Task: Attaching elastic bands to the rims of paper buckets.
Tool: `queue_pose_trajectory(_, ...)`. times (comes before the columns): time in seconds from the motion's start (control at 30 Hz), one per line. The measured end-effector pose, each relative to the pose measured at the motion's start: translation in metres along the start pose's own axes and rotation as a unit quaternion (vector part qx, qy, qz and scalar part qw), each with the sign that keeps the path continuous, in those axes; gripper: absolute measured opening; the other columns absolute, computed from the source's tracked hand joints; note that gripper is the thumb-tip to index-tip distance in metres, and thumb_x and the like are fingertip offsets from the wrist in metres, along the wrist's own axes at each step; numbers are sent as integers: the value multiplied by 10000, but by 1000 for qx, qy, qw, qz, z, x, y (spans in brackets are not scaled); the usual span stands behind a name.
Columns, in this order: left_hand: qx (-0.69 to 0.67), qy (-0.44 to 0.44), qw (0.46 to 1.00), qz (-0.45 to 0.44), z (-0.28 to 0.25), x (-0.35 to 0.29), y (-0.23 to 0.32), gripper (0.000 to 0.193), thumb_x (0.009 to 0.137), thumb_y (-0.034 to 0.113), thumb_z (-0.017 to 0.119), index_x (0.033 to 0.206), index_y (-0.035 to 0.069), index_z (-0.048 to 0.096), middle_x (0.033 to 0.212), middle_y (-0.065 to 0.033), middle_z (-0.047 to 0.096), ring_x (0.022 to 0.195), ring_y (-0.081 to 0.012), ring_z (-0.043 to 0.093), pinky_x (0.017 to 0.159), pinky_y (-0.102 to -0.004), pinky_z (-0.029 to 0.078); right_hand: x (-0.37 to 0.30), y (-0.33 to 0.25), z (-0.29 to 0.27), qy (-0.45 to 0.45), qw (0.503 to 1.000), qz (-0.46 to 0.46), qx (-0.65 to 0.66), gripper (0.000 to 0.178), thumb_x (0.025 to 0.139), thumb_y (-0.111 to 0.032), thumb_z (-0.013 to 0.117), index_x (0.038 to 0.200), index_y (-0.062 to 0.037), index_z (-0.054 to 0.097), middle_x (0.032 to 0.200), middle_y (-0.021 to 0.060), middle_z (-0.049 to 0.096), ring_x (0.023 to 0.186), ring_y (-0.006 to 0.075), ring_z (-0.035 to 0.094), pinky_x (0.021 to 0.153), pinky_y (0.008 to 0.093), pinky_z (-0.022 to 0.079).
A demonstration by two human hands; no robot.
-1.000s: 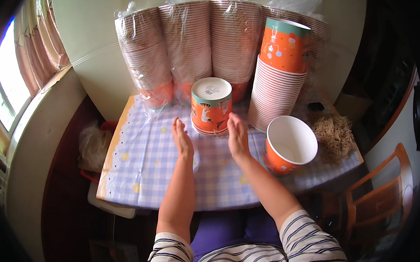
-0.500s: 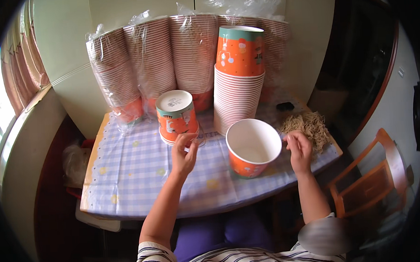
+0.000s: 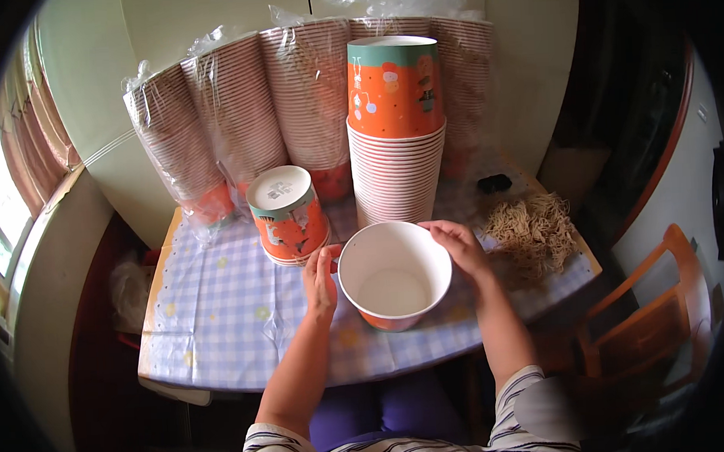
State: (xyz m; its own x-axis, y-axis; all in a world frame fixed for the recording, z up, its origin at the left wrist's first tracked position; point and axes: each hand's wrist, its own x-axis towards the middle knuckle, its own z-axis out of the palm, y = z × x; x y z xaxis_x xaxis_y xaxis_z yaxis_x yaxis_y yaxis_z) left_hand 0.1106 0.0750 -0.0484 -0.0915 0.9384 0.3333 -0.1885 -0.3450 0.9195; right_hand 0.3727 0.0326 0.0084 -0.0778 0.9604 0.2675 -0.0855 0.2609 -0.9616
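An open paper bucket (image 3: 396, 293), white inside and orange with a green base outside, stands upright on the table's near side. My left hand (image 3: 321, 283) is at its left rim, fingers bent against the side. On the right rim, my right hand (image 3: 458, 248) grips with fingers along the edge, so the bucket sits between both hands. Behind it rises a tall stack of upside-down paper buckets (image 3: 397, 168), its top one showing orange and green. To the left is a short upside-down stack of similar buckets (image 3: 285, 217).
Several tall bucket stacks in clear plastic wrap (image 3: 308, 99) line the back of the table. A tangled heap of beige strands (image 3: 532, 231) lies at the right, near a small black object (image 3: 494, 183). The checked tablecloth (image 3: 221, 329) covers the table; a wooden chair (image 3: 640, 303) stands right.
My right hand has moved left onto the bucket's rim, and my left hand has come in to its left side. The bucket sits farther left in view; the view itself has shifted a little.
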Motion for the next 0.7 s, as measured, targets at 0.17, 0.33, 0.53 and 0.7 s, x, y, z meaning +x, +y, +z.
queue_pose_trajectory(0.17,30,-9,1000,-4,9,-2,1,425,945,366,461,967,-21,635,833,-44,641,710,-96,537,657,-240,434,-8,22,-27,147,985,-14,84,381,941,-344,489,1038,-6,637,865,70,667,668,88,526,634,231,420)
queue_pose_trajectory(0.33,41,14,999,-3,2,4,-16,363,952,286,454,880,-11,650,782,-60,617,747,-130,545,688,-270,435,-15,12,-54,367,924,-74,-77,262,917,-268,549,957,-35,661,758,5,624,637,65,479,607,209,395)
queue_pose_trajectory(0.53,99,17,994,51,6,3,-8,342,960,249,446,839,-5,641,740,-66,571,711,-155,540,667,-291,431,-41,7,-85,238,864,-50,-442,108,806,-124,624,829,-20,645,728,100,630,640,206,603,600,306,463)
queue_pose_trajectory(0.7,142,23,987,73,2,3,-18,334,954,229,448,823,-7,645,733,-105,561,686,-216,534,646,-316,420,-54,-21,-87,118,805,53,-579,69,756,-89,621,788,-32,643,793,129,643,760,300,616,677,365,481)
